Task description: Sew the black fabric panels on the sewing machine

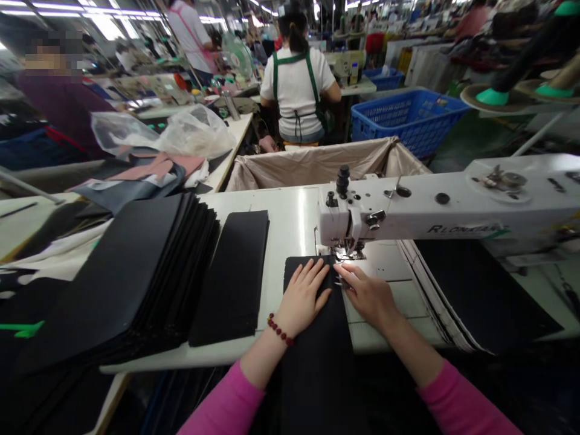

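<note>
A long black fabric piece [317,362] lies under the presser foot [348,251] of a white sewing machine [408,205] and hangs over the table's front edge. My left hand [306,296] rests flat on it, fingers spread, just left of the foot. My right hand [369,296] is at the fabric's right edge, close to the needle area. Its fingers are curled around small metal thread snips [339,281], whose tips point left over the fabric; most of the snips is hidden in the palm.
Left of the work stand a thick stack of black panels [136,260] and a smaller black stack [233,272]. More black panels [480,290] with pale edges lie right, beneath the machine arm. Behind the table are a beige cloth-lined bin [312,163], a blue basket [408,118] and several people.
</note>
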`<state>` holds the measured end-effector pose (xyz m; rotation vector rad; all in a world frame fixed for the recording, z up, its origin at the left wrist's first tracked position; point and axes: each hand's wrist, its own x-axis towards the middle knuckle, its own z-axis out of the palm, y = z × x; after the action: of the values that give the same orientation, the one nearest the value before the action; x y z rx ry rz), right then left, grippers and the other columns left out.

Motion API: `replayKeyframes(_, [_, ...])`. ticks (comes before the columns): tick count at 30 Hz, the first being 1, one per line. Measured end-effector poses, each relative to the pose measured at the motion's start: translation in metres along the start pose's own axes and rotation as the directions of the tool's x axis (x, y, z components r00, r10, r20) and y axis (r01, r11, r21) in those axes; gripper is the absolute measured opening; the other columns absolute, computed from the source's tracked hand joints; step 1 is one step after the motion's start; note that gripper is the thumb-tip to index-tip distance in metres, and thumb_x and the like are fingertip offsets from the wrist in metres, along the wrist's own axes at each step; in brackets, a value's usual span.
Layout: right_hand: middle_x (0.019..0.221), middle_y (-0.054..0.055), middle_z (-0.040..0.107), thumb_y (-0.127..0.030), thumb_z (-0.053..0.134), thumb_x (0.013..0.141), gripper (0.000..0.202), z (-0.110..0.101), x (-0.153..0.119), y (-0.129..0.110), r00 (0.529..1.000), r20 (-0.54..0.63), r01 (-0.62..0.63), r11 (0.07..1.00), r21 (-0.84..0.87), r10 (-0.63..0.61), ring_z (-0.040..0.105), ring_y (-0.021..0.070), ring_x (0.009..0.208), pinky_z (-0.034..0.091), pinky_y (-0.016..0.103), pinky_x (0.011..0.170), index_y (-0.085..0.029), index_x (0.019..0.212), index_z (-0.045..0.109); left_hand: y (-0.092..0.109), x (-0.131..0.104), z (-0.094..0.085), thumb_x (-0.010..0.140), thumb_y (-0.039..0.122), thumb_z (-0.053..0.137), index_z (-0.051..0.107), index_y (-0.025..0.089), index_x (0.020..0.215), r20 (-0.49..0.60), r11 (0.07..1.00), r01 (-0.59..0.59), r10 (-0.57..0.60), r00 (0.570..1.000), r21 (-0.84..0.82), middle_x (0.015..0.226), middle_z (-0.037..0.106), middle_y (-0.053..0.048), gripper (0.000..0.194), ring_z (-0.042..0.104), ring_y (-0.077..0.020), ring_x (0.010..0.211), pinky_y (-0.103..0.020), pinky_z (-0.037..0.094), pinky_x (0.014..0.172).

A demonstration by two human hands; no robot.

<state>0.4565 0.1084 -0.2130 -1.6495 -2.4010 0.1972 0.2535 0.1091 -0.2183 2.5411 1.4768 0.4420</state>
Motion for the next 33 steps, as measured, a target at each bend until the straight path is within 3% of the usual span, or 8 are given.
replayKeyframes(5, [0.139, 0.003, 0.050, -0.026, 0.045, 0.093, 0.050, 0.0006, 0.0032, 0.0009, 0.999, 0.034, -0.007, 1.000, -0.019, 0.008, 0.065, 0.0189, 0.095, 0.052, 0.029, 0.072, -0.033, 0.142, 0.039, 0.0034, 0.0073, 0.0038, 0.096, 0.035, 0.047, 0.036, 0.025, 0.143, -0.016, 0.999, 0.040, -0.040, 0.999, -0.008, 0.152, 0.033, -0.005, 0.050, 0.027, -0.0242, 0.141, -0.047, 0.024, 0.116])
replayKeyframes(21, [0.140, 0.002, 0.049, -0.027, 0.043, 0.094, 0.049, 0.0021, 0.0036, 0.0026, 0.999, 0.035, 0.006, 1.000, -0.019, -0.005, 0.065, 0.0197, 0.095, 0.054, 0.031, 0.071, -0.034, 0.142, 0.039, -0.0053, 0.0066, -0.0028, 0.094, 0.037, 0.050, 0.034, 0.028, 0.145, 0.028, 0.998, 0.014, -0.012, 1.000, -0.058, 0.152, 0.033, -0.003, 0.054, 0.024, -0.0230, 0.142, -0.045, 0.021, 0.117])
replayKeyframes(33, [0.139, 0.002, 0.050, -0.029, 0.041, 0.094, 0.048, 0.0013, 0.0042, 0.0004, 0.999, 0.045, -0.009, 0.998, -0.054, 0.012, 0.066, 0.0196, 0.089, 0.054, 0.032, 0.067, -0.034, 0.142, 0.039, -0.0055, 0.0096, 0.0000, 0.094, 0.036, 0.051, 0.037, 0.027, 0.143, -0.009, 0.996, 0.005, -0.006, 1.000, -0.088, 0.150, 0.037, -0.004, 0.052, 0.026, -0.0229, 0.142, -0.046, 0.022, 0.117])
